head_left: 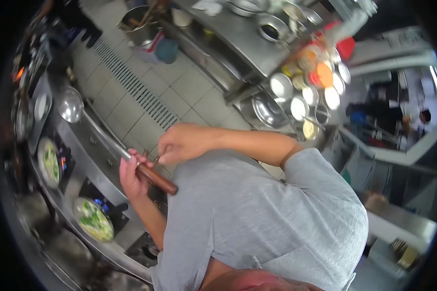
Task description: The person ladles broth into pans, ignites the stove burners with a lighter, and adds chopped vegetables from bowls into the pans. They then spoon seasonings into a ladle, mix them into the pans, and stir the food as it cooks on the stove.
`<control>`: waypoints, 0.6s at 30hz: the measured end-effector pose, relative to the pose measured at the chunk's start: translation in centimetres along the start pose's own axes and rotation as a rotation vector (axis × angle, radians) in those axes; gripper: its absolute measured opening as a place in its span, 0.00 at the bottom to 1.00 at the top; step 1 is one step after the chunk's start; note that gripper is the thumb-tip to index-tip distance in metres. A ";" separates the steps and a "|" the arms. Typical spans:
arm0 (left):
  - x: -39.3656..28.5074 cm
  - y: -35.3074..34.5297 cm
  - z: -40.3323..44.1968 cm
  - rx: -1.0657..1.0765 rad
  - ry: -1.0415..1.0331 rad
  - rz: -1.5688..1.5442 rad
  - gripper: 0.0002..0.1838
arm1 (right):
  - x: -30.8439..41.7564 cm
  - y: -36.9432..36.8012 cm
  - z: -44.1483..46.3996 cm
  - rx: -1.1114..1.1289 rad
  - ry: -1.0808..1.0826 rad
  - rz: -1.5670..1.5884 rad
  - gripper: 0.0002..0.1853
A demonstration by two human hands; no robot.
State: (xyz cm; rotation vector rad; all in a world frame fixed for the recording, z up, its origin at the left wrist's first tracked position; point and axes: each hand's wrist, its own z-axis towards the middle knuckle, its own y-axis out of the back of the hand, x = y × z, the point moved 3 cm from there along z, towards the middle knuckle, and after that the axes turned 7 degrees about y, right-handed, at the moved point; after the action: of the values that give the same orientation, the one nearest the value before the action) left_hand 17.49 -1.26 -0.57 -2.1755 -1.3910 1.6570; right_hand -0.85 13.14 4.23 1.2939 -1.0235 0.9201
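The left hand [133, 176] curls around the wooden handle [158, 180] of a ladle [71, 105], whose bowl lies well beyond it. The right hand [183, 143] is loosely bent nearby; I cannot tell whether it holds anything.

In reddish brown, handle [157, 179]; in silver, ladle [72, 105], left. In plain heather grey, shirt [262, 199], near. In mottled green and pale yellow, food [94, 223], left. In pale grey with dark grid, floor tiles [185, 78]; in dark stripes, grate [136, 88]. In blue, container [167, 50], far; in orange, lid [324, 74], right.
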 end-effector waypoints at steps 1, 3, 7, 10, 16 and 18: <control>0.4 -0.5 0.3 -0.038 0.045 -0.020 0.12 | -1.8 1.1 -3.2 -0.156 -0.031 0.028 0.19; 1.2 0.1 1.3 -0.036 0.117 0.039 0.12 | -4.9 4.0 -10.1 -0.458 -0.095 -0.190 0.17; 3.1 -1.6 1.3 0.027 0.291 0.167 0.13 | -9.5 9.6 -29.5 -1.001 -0.547 -0.666 0.14; 5.7 -4.3 0.4 0.100 0.452 0.370 0.16 | -11.0 13.1 -44.1 -1.018 -0.833 -1.093 0.17; 8.6 -12.8 -0.8 0.276 0.692 0.529 0.17 | -14.8 13.6 -52.9 -0.787 -1.182 -0.824 0.15; 8.9 -15.6 -0.7 0.332 0.743 0.594 0.17 | -15.7 12.7 -52.0 -0.887 -1.112 -0.695 0.11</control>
State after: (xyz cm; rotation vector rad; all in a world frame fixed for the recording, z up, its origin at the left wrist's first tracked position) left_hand 8.72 14.27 1.66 -2.6840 -0.2761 0.8691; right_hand -13.65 66.33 -6.80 1.1681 -1.3933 -0.8519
